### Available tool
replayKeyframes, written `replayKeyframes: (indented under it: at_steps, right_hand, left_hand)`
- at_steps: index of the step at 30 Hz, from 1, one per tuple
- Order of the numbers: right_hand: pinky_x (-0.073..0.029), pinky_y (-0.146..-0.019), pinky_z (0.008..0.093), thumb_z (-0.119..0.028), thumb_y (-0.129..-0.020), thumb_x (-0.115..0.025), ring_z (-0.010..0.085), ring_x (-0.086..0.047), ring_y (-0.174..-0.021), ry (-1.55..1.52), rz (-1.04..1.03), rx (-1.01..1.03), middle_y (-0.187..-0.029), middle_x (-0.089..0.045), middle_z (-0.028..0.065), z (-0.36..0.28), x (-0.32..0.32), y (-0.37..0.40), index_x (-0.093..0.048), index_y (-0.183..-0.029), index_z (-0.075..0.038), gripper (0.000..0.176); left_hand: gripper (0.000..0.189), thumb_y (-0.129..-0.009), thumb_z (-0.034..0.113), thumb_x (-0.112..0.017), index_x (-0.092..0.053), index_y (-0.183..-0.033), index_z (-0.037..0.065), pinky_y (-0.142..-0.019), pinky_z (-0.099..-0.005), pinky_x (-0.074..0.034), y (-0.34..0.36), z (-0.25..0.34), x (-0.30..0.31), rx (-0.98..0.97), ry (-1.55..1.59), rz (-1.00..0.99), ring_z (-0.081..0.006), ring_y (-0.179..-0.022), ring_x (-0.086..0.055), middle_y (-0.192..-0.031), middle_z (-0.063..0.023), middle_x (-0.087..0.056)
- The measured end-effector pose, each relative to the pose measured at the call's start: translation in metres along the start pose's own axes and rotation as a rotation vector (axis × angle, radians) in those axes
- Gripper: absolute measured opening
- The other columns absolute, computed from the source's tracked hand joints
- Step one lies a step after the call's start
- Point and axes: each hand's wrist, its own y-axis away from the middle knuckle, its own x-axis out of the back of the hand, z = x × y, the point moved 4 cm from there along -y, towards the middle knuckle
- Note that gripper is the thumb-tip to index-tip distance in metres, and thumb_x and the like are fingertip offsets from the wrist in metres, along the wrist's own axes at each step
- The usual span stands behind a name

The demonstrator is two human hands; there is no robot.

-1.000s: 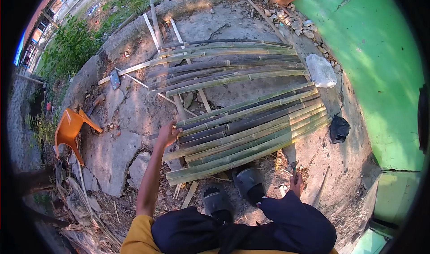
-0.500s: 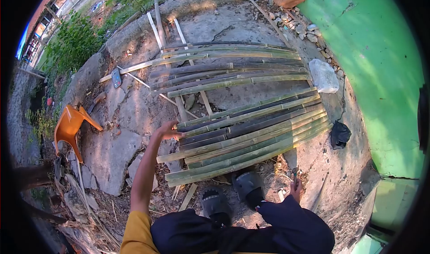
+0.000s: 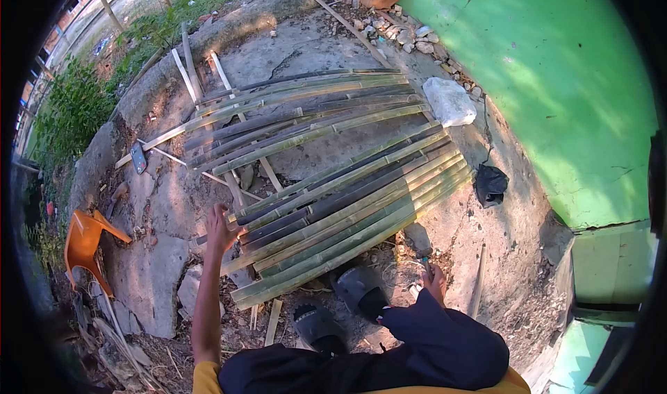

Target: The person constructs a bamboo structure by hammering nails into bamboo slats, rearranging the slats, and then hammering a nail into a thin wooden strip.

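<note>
Split bamboo slats (image 3: 333, 217), green and dark, lie side by side across the ground in front of me. My left hand (image 3: 221, 231) is at their left ends, thumb and fingers around a dark bamboo slat (image 3: 202, 240) whose tip sticks out left of my wrist. Low on the right, beside my right shoe (image 3: 361, 290), my right hand (image 3: 435, 283) is closed on a small tool with a dark teal handle (image 3: 425, 261); I cannot tell its kind. A further group of bamboo slats (image 3: 299, 113) lies beyond the near ones, across thin wooden strips.
An orange plastic chair (image 3: 85, 245) lies tipped at the left, with a phone (image 3: 139, 158) farther up. A white plastic bag (image 3: 448, 102) and a black bag (image 3: 490, 184) sit right of the slats. The green wall (image 3: 528, 102) borders the right side.
My view has turned, shifting the scene left. The dark slat's tip now shows left of my left hand, where it did not before. My right hand still grips the tool.
</note>
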Motion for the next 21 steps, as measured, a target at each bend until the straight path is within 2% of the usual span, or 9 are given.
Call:
replayKeyframes:
  at_steps: [1, 5, 7, 9, 12, 16, 17, 19, 21]
  right_hand:
    - [-0.054, -0.076, 0.0388, -0.009, -0.093, -0.066, 0.0246, -0.07, -0.083, 0.004, 0.014, -0.002, -0.096, -0.068, 0.0159, -0.001, 0.001, 0.001, -0.058, -0.126, 0.0, 0.035]
    - [-0.055, -0.077, 0.0388, -0.006, -0.089, -0.068, 0.026, -0.07, -0.087, -0.067, 0.003, 0.011, -0.103, -0.067, 0.0164, 0.001, 0.003, 0.003, -0.057, -0.127, -0.002, 0.04]
    - [-0.054, -0.08, 0.0405, -0.008, -0.085, -0.072, 0.0285, -0.069, -0.093, -0.018, -0.054, -0.027, -0.107, -0.065, 0.0153, 0.036, -0.007, -0.001, -0.058, -0.125, -0.004, 0.042]
    - [-0.054, -0.08, 0.0426, -0.009, -0.082, -0.074, 0.0311, -0.067, -0.096, -0.011, 0.041, 0.111, -0.11, -0.064, 0.0143, 0.053, -0.012, -0.003, -0.059, -0.121, -0.007, 0.042]
    - [-0.053, -0.081, 0.045, -0.007, -0.08, -0.071, 0.0328, -0.066, -0.099, 0.114, -0.125, 0.095, -0.109, -0.062, 0.0134, 0.06, -0.013, -0.015, -0.06, -0.116, -0.01, 0.038]
    - [-0.053, -0.079, 0.0446, -0.008, -0.08, -0.07, 0.0321, -0.064, -0.089, -0.038, -0.031, 0.223, -0.101, -0.061, 0.0115, 0.044, -0.001, -0.046, -0.061, -0.111, -0.01, 0.033]
    - [-0.053, -0.078, 0.0435, -0.008, -0.081, -0.069, 0.0319, -0.063, -0.084, -0.08, 0.003, 0.219, -0.097, -0.06, 0.0127, 0.03, 0.011, -0.055, -0.061, -0.11, -0.009, 0.03]
    - [-0.053, -0.079, 0.0429, -0.007, -0.082, -0.067, 0.0324, -0.063, -0.087, 0.024, -0.063, 0.137, -0.098, -0.06, 0.0146, 0.021, 0.027, -0.097, -0.06, -0.111, -0.008, 0.03]
    - [-0.053, -0.083, 0.0445, -0.008, -0.083, -0.068, 0.0349, -0.065, -0.095, 0.111, 0.098, 0.293, -0.104, -0.061, 0.0166, 0.004, 0.05, -0.146, -0.06, -0.112, -0.007, 0.031]
  left_hand:
    - [0.063, -0.074, 0.03, -0.087, -0.049, -0.119, 0.007, -0.091, -0.0459, -0.045, 0.008, 0.01, 0.004, -0.097, -0.084, 0.189, -0.0371, -0.108, -0.055, -0.116, -0.0151, -0.055]
    - [0.046, -0.08, 0.021, -0.08, -0.053, -0.114, 0.006, -0.092, -0.0486, -0.043, 0.05, 0.041, -0.017, -0.154, -0.032, 0.097, -0.0411, -0.111, -0.05, -0.115, -0.018, -0.051]
    - [0.047, -0.081, 0.021, -0.079, -0.052, -0.117, 0.006, -0.094, -0.049, -0.043, 0.06, 0.05, -0.021, -0.154, -0.059, 0.107, -0.0421, -0.111, -0.05, -0.117, -0.0192, -0.05]
    - [0.048, -0.082, 0.021, -0.079, -0.052, -0.119, 0.007, -0.095, -0.0494, -0.043, 0.066, 0.053, -0.021, -0.158, -0.095, 0.12, -0.043, -0.112, -0.05, -0.119, -0.0205, -0.049]
    - [0.053, -0.082, 0.022, -0.078, -0.05, -0.124, 0.007, -0.1, -0.0492, -0.042, 0.063, 0.044, -0.016, -0.159, -0.073, 0.081, -0.0442, -0.114, -0.049, -0.123, -0.0223, -0.047]
    - [0.059, -0.086, 0.029, -0.078, -0.047, -0.13, 0.006, -0.097, -0.0473, -0.05, 0.058, 0.021, 0.005, -0.155, 0.012, -0.32, -0.0417, -0.121, -0.056, -0.128, -0.0226, -0.049]
    - [0.059, -0.086, 0.029, -0.078, -0.047, -0.13, 0.006, -0.097, -0.0473, -0.05, 0.057, 0.018, 0.019, -0.151, 0.017, -0.315, -0.0417, -0.121, -0.056, -0.128, -0.0226, -0.049]
    - [0.058, -0.088, 0.035, -0.076, -0.051, -0.131, 0.004, -0.096, -0.0461, -0.052, 0.057, 0.003, 0.033, 0.026, 0.031, -0.516, -0.0374, -0.118, -0.061, -0.129, -0.0223, -0.057]
    - [0.067, -0.088, 0.049, -0.074, -0.058, -0.13, -0.001, -0.094, -0.0425, -0.054, 0.06, -0.007, 0.048, 0.122, -0.062, -0.626, -0.0377, -0.109, -0.067, -0.116, -0.0222, -0.069]
